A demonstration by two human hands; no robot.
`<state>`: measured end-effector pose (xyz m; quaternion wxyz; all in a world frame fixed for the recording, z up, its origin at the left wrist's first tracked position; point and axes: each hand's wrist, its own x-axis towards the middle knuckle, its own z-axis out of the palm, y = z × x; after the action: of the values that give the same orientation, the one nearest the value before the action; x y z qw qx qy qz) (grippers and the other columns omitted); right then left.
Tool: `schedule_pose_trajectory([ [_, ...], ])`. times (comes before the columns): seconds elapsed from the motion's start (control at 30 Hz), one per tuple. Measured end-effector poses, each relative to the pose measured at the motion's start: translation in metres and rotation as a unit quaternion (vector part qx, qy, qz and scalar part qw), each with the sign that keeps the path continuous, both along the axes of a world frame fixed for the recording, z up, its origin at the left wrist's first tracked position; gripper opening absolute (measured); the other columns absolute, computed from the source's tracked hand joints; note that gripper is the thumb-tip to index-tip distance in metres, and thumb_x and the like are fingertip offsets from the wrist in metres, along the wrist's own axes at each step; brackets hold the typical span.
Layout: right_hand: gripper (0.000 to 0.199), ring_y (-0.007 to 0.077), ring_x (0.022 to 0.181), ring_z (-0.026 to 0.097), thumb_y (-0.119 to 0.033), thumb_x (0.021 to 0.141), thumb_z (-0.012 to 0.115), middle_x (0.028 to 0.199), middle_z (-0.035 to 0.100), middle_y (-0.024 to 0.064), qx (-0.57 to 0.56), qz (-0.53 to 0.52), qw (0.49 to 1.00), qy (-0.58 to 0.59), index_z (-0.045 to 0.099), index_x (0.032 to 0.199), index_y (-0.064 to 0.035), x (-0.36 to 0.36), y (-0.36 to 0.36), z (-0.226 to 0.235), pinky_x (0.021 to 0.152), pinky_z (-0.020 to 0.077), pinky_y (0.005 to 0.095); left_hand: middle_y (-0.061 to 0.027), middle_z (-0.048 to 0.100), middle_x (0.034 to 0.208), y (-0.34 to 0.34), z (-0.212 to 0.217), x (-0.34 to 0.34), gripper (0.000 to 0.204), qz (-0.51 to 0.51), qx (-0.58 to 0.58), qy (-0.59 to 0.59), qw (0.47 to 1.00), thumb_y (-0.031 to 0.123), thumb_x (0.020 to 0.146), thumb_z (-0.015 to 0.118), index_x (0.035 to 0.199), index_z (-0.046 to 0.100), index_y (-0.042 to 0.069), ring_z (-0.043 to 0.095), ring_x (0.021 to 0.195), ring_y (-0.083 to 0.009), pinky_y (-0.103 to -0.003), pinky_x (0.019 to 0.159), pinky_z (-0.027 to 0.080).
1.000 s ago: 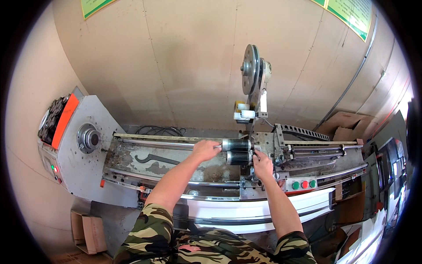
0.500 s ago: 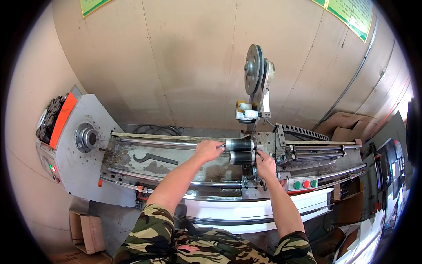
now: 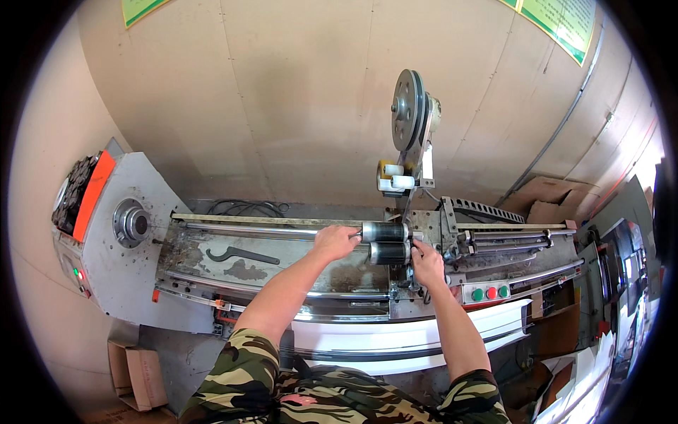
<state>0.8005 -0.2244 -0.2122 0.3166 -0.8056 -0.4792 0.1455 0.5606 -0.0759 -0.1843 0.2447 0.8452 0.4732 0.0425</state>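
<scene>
Two bare forearms reach up from camouflage sleeves [image 3: 240, 367] toward a long metal machine [image 3: 282, 283] set against a plain wall. At the far left of the machine sits a grey end plate with a round chuck [image 3: 133, 222] and an orange-edged panel [image 3: 88, 194]; further right a dark wrench [image 3: 241, 254] lies flat on the stained bed. The left hand [image 3: 335, 242] comes next, arm stretched long and slightly bent, fingers curled over the horizontal steel rod [image 3: 268, 230] just left of two dark cylindrical rollers [image 3: 385, 242], which lie one above the other at the machine's middle. The right hand [image 3: 427, 260] rests just right of the rollers, wrist bent, fingers [image 3: 417, 247] touching the lower roller's end; whether they pinch anything I cannot tell. Above stands an upright pulley wheel [image 3: 406, 109], and to the right are coloured buttons [image 3: 490, 292].
</scene>
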Motion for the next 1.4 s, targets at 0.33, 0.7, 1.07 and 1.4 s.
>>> schedule_pose_trajectory([
  [0.33, 0.033, 0.0357, 0.113, 0.064, -0.027, 0.096, 0.059, 0.122, 0.068, 0.0165, 0.001, 0.002, 1.000, -0.004, 0.069, 0.122, -0.0098, -0.002, 0.000, 0.005, 0.098, 0.0496, 0.0424, -0.0133, 0.074, 0.106, 0.000, -0.002, 0.001, 0.040, -0.005, 0.002, -0.005, 1.000, 0.051, 0.093, 0.056, 0.126, 0.069, 0.033, 0.067, 0.104, -0.0370, -0.049, 0.091, 0.052],
  [0.7, 0.032, 0.0359, 0.114, 0.063, -0.026, 0.096, 0.058, 0.122, 0.068, 0.0171, 0.004, 0.012, 1.000, -0.017, 0.070, 0.121, -0.0085, -0.012, 0.002, 0.003, 0.098, 0.0490, 0.0420, -0.0121, 0.074, 0.108, 0.003, -0.006, -0.007, 0.040, -0.009, -0.006, -0.009, 1.000, 0.050, 0.093, 0.056, 0.127, 0.068, 0.032, 0.067, 0.104, -0.0361, -0.049, 0.091, 0.052],
  [1.07, 0.031, 0.0372, 0.112, 0.063, -0.023, 0.096, 0.057, 0.121, 0.068, 0.0177, 0.009, 0.020, 0.999, -0.034, 0.070, 0.119, -0.0080, -0.027, 0.003, 0.011, 0.097, 0.0495, 0.0426, -0.0102, 0.074, 0.109, 0.008, -0.014, -0.017, 0.041, -0.008, -0.010, -0.013, 1.000, 0.049, 0.094, 0.056, 0.129, 0.067, 0.032, 0.067, 0.105, -0.0347, -0.048, 0.090, 0.052],
  [1.4, 0.029, 0.0385, 0.109, 0.063, -0.022, 0.097, 0.056, 0.120, 0.067, 0.0172, -0.018, 0.017, 0.997, -0.070, 0.069, 0.120, -0.0111, -0.030, 0.004, 0.006, 0.092, 0.0506, 0.0446, -0.0130, 0.073, 0.109, 0.011, -0.020, -0.017, 0.038, -0.024, -0.005, -0.014, 1.000, 0.045, 0.096, 0.055, 0.130, 0.067, 0.032, 0.067, 0.104, -0.0357, -0.048, 0.089, 0.052],
])
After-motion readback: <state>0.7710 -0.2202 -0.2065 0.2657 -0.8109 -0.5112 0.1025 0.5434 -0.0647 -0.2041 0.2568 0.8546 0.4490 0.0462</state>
